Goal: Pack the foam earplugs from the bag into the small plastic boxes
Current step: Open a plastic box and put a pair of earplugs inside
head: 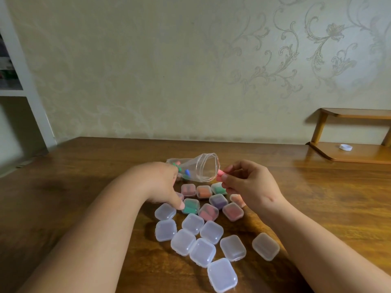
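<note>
Wooden worktop (84, 166): your left grip (163, 182) clutches the clear bag (203, 168); your right grip (249, 187) pinches pink earplugs (220, 175) at its mouth.

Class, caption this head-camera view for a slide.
Left hand holds the bag; right hand pinches pink earplugs at its mouth, near small boxes.

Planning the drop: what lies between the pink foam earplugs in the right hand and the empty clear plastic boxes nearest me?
In the head view, small plastic boxes already filled with coloured earplugs lie between them.
</note>
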Demonstrator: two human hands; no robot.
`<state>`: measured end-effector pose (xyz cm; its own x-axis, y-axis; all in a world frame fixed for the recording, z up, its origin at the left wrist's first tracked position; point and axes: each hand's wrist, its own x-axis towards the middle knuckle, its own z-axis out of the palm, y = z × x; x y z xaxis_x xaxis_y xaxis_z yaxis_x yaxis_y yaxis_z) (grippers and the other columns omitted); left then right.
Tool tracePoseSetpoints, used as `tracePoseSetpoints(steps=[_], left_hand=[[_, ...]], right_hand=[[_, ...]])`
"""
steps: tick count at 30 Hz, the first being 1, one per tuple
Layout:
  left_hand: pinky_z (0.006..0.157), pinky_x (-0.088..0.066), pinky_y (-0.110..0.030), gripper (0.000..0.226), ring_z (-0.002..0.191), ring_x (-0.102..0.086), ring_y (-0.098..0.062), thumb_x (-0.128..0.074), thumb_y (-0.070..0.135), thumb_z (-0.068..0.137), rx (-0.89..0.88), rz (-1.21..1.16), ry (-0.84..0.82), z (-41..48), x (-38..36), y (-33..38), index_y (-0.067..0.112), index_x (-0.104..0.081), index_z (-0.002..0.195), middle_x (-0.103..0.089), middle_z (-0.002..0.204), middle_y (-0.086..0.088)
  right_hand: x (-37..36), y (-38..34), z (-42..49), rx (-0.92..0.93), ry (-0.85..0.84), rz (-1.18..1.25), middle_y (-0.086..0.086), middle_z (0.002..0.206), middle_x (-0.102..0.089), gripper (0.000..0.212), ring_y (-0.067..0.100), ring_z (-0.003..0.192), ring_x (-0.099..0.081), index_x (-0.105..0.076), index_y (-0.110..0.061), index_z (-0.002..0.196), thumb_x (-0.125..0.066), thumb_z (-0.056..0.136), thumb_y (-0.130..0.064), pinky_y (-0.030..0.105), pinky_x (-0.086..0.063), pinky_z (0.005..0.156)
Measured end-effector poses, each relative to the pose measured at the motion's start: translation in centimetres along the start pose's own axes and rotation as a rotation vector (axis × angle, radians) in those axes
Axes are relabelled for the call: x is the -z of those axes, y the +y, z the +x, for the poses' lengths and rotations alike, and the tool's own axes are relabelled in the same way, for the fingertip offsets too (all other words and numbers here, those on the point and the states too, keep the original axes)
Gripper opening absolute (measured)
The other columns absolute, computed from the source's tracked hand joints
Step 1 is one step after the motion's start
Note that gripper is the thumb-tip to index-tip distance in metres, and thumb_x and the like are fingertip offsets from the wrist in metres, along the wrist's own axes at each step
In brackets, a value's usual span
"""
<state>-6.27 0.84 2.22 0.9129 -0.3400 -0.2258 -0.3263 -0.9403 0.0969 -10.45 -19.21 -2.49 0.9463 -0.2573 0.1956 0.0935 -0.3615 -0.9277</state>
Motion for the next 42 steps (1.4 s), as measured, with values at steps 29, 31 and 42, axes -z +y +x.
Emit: tracePoseSetpoints(steps=[29,31,42], left_hand=[[0.09,-0.057,-0.058,0.028,0.11,-0.069,-0.017,-0.085,0.027,0.065,-0.434,-1.124,0.359,3.1,-3.6,1.6,0.038,-0.07,0.085,-0.072,0.113,0.002],[0.088,-0.058,-0.056,0.026,0.11,-0.068,-0.014,-0.082,0.02,0.071,-0.436,-1.067,0.366,3.2,-3.7,1.7,0.037,-0.067,0.084,-0.072,0.112,0.004],[0.082,-0.062,-0.037,0.04,0.097,-0.067,-0.007,-0.073,0.024,0.083,-0.41,-0.564,0.513,2.8,-3.8,2.2,0.038,-0.05,0.112,-0.068,0.112,0.008]], right_hand=[[0.8,-0.5,-0.2,-0.184,-0.264,0.252,0.016,0.087,-0.075,0.027,0.03,0.083,-0.073,-0.075,-0.001,0.092,-0.072,0.085,-0.028,0.038,-0.06,0.078],[0.6,-0.5,-0.4,-0.152,-0.266,0.214,0.012,0.083,-0.075,0.026,0.023,0.079,-0.073,-0.075,-0.005,0.09,-0.07,0.086,-0.03,0.032,-0.06,0.073],[-0.1,-0.4,-0.7,0.013,-0.186,-0.017,0.001,0.074,-0.074,0.016,0.013,0.067,-0.07,-0.075,-0.012,0.095,-0.066,0.091,-0.025,0.025,-0.06,0.065]])
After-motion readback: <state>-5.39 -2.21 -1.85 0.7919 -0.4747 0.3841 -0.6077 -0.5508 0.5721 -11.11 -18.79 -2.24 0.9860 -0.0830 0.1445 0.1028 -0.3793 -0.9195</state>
